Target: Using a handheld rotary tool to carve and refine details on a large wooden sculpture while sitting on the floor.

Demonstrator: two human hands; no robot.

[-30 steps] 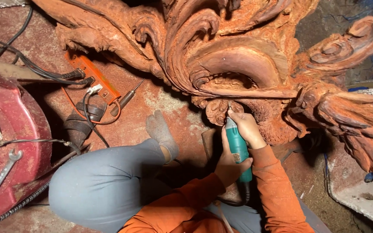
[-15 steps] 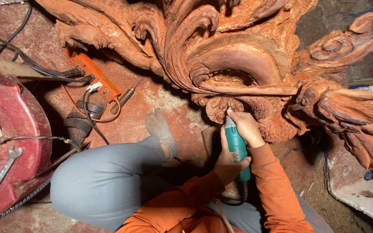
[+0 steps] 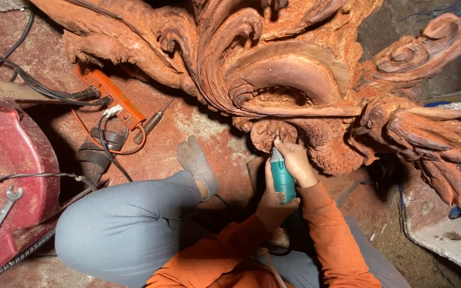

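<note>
Gripping a teal rotary tool (image 3: 283,181) at lower centre, the left hand (image 3: 274,205) is clasping its rear and the right hand (image 3: 295,162) its front, the bit half hidden against the reddish carved wood (image 3: 289,74) above.

Seated person at a large reddish wood carving (image 3: 294,69), both hands closed around a green rotary tool (image 3: 282,178). The right hand (image 3: 294,162) grips near the tip, which touches a carved rosette; the left hand (image 3: 273,200) holds the rear. An orange power strip (image 3: 110,96) lies well to the left.
</note>
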